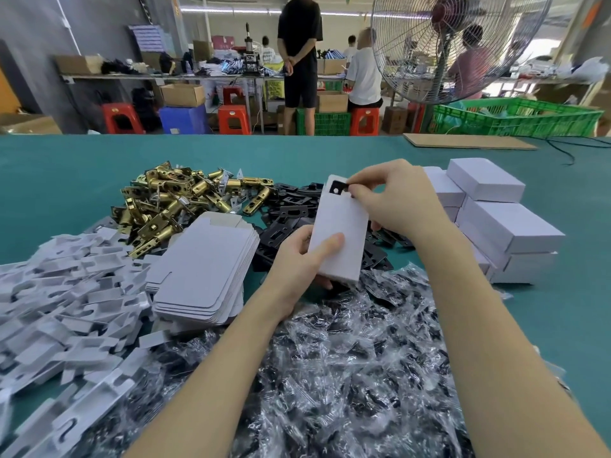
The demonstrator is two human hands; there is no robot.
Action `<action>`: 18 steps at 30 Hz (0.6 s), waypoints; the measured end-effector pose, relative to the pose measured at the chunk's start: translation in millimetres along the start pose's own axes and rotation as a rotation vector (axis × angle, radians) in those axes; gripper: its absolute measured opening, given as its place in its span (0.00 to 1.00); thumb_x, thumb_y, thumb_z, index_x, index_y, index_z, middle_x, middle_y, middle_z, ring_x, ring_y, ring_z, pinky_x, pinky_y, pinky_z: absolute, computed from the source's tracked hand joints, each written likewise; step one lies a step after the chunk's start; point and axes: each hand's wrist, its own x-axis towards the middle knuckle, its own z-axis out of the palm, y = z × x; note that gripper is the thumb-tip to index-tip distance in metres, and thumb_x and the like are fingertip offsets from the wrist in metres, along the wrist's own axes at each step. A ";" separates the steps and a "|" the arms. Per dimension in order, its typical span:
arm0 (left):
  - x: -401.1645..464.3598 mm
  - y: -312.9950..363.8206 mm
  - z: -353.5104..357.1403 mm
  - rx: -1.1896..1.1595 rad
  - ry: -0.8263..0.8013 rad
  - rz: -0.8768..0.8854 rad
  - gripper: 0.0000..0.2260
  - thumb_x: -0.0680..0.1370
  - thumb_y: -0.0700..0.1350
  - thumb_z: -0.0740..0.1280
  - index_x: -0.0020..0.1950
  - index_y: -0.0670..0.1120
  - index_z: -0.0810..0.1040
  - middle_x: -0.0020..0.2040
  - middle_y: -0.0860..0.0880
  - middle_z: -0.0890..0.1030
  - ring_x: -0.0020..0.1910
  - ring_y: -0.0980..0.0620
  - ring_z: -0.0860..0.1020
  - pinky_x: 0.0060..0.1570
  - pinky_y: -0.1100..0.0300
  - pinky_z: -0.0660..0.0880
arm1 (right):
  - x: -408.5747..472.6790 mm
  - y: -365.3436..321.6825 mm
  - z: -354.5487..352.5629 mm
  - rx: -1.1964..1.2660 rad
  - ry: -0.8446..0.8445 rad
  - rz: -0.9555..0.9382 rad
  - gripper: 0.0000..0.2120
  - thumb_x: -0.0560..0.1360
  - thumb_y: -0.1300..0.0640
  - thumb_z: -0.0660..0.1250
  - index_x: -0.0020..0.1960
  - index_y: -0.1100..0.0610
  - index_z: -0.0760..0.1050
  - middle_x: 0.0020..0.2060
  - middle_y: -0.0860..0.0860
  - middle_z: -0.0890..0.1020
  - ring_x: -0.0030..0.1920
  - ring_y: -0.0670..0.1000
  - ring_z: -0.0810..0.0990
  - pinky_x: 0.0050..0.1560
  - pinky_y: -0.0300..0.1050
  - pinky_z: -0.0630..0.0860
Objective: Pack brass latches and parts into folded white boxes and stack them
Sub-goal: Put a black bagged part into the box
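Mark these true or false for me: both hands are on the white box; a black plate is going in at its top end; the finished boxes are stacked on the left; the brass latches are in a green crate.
1. Both hands are on the white box. True: the left hand grips its lower end, the right hand is at its top.
2. A black plate sits at the open top end. True.
3. The closed boxes are stacked on the left. False: they stand on the right.
4. The brass latches are in a green crate. False: they lie piled on the table.
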 end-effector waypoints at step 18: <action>-7.0 4.8 1.4 0.001 -0.118 -0.028 0.21 0.71 0.54 0.73 0.61 0.46 0.79 0.52 0.46 0.84 0.44 0.52 0.84 0.31 0.58 0.77 | -5.6 5.8 -21.5 0.189 -0.440 0.168 0.18 0.82 0.62 0.51 0.51 0.50 0.78 0.31 0.56 0.80 0.24 0.51 0.79 0.20 0.35 0.65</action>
